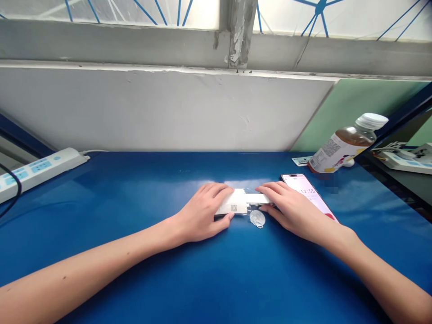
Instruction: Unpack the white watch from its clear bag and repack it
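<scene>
My left hand grips a flat white packet by its left end, fingers on the far side and thumb on the near side. A small grey square code is printed on the packet's face. From its right end runs a narrow white strip, whose far end is between the fingers and thumb of my right hand. Clear film shows around the strip. Just below it on the blue table lies a round translucent white disc with a scalloped lower edge. My fingers partly hide both ends.
A phone showing a timer lies partly behind my right hand. Behind it stand a drink bottle with a white cap and a small card. A white power strip is at left on the blue table. A wall closes the back.
</scene>
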### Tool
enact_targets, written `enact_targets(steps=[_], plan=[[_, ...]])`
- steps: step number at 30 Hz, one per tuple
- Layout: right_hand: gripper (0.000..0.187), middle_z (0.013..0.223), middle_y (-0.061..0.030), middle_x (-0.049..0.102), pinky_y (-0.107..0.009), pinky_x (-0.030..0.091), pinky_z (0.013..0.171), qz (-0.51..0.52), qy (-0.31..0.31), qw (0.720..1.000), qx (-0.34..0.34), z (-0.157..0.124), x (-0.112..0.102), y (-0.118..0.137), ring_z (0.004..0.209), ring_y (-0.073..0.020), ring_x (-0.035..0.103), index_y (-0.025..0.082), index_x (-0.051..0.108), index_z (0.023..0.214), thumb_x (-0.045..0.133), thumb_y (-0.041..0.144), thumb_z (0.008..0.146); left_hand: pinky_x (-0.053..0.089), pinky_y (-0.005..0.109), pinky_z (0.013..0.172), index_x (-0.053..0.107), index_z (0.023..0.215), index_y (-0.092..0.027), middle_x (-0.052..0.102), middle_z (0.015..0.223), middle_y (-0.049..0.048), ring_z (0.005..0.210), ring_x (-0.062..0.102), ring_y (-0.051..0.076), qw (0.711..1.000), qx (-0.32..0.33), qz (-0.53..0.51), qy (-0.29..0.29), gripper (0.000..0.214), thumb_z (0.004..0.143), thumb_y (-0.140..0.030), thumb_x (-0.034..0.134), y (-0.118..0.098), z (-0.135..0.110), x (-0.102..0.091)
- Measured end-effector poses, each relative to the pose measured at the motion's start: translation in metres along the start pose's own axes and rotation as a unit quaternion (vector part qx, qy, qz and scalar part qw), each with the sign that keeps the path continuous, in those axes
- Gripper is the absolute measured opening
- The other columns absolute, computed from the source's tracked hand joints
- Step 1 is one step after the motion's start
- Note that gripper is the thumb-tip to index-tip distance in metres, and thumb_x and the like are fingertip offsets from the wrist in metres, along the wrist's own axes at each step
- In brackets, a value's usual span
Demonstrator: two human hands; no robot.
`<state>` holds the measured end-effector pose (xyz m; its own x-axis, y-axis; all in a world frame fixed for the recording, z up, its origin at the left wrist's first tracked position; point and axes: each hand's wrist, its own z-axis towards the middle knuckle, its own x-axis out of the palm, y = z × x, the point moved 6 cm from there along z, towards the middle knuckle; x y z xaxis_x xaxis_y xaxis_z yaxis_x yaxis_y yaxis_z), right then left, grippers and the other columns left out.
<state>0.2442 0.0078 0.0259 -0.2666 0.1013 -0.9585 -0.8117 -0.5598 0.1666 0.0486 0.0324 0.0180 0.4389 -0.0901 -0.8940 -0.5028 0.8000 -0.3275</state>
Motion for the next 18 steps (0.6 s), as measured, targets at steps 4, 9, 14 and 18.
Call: enact_targets(steps=[4,9,14,18], plan=[[0.029,0.117,-0.0135,0.066,-0.049,0.056,0.079,-0.042,-0.012,0.999,-0.011,0.0,-0.002,-0.002,0.097,-0.0313,0.061,0.022,0.06,0.118,0.047,0.014,0.093,0.045,0.05,0.104,0.05,0.134,-0.013,0.057,0.133,0.0174,0.124,0.052,0.032,1.0,-0.004,-0.004,0.001,0.047,0.091,-0.032,0.055,0.0,0.0,-0.001],[0.033,0.119,-0.0134,0.068,-0.048,0.055,0.084,-0.05,-0.006,0.998,-0.03,0.002,0.001,0.0,0.101,-0.0312,0.061,0.018,0.059,0.117,0.044,0.006,0.091,0.045,0.05,0.104,0.051,0.133,-0.014,0.058,0.132,0.0165,0.123,0.053,0.032,1.0,-0.004,-0.006,-0.001,0.046,0.091,-0.033,0.055,0.0,0.0,-0.001],[0.04,0.122,-0.0134,0.069,-0.05,0.054,0.087,-0.076,-0.047,0.996,-0.022,0.001,-0.008,-0.005,0.105,-0.0322,0.061,0.017,0.058,0.12,0.043,0.001,0.086,0.042,0.05,0.107,0.05,0.137,-0.013,0.056,0.137,0.0173,0.128,0.05,0.033,1.0,-0.009,0.0,0.02,0.049,0.092,-0.035,0.054,0.002,-0.001,0.002],[0.046,0.124,-0.0135,0.066,-0.05,0.052,0.09,-0.073,-0.123,0.99,0.011,-0.002,-0.022,-0.013,0.112,-0.0338,0.058,0.017,0.055,0.126,0.048,0.001,0.083,0.026,0.056,0.118,0.037,0.151,-0.012,0.037,0.156,0.017,0.148,0.026,0.037,0.994,-0.014,0.024,0.105,0.062,0.098,-0.044,0.046,0.004,-0.001,0.012]])
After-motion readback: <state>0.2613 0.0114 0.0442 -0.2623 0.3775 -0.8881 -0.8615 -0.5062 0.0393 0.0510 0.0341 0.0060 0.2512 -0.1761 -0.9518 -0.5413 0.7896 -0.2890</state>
